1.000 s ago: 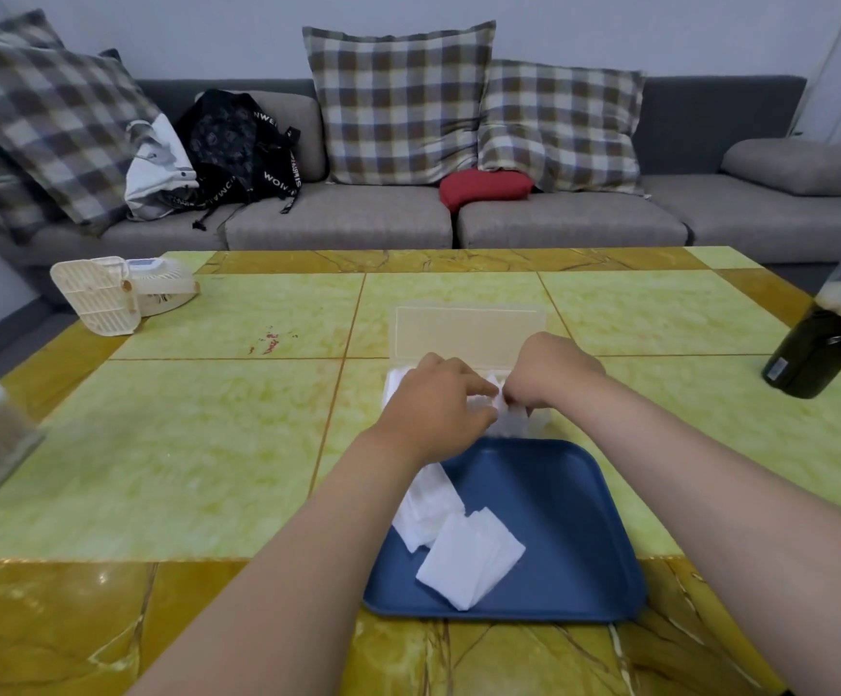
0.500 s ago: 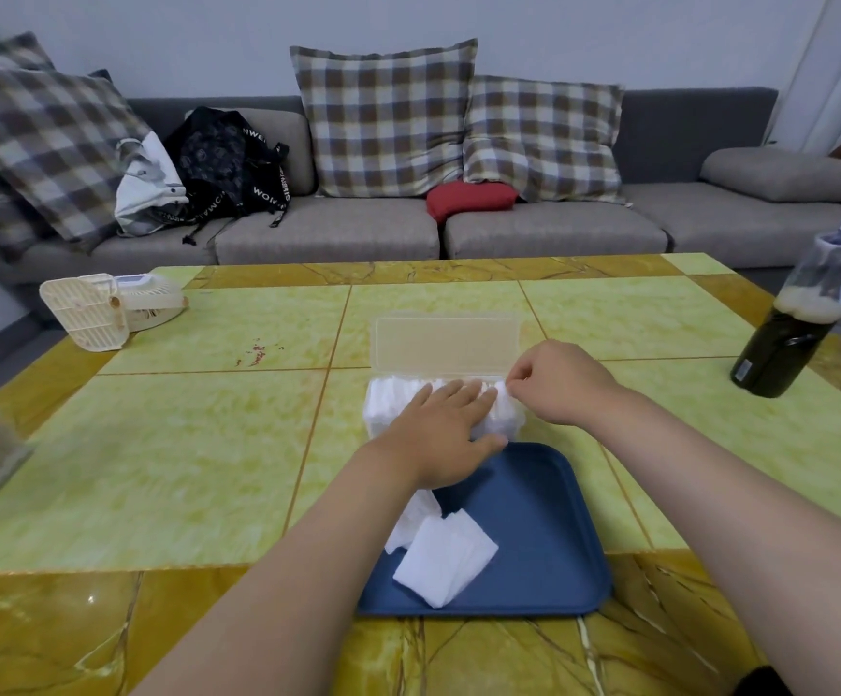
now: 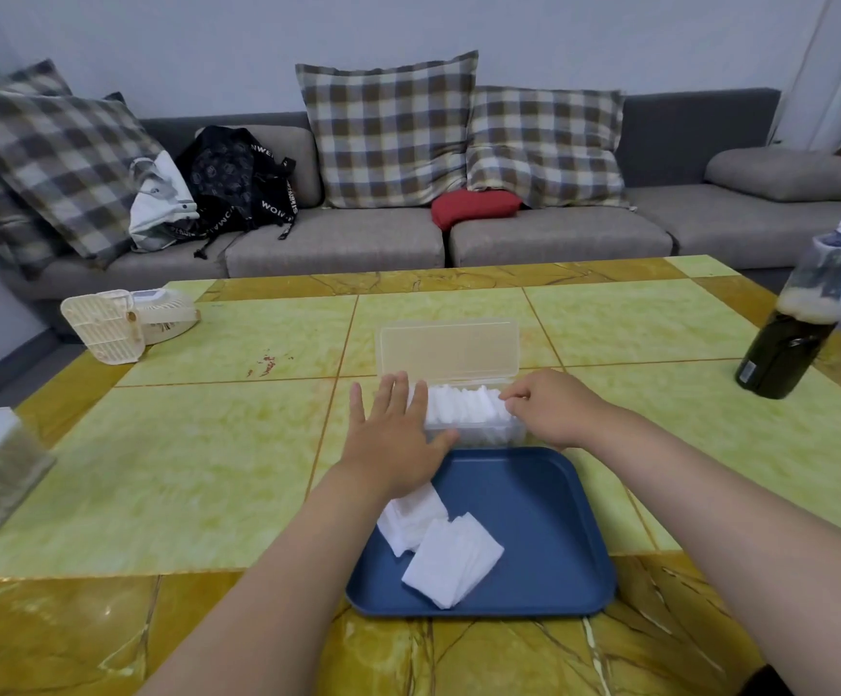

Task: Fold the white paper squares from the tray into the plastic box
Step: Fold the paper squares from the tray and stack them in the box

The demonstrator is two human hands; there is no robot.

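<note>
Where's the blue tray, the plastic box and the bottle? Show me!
tray (image 3: 534, 514): head view, bare blue floor, right half.
box (image 3: 448, 350): head view, middle of its raised clear lid.
bottle (image 3: 780, 361): head view, dark lower body.

glossy marbled table (image 3: 197, 474), translucent plastic box (image 3: 448, 351), matt tray (image 3: 549, 519)

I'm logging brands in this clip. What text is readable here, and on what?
"WOIM": white letters on a strap of the black bag; a fragment, other strap lettering too broken to read.
Dark bottle: small label low on its side, too small to read.
White fan: pale panel, blurred.
Plastic box, blue tray: no text shows.
</note>
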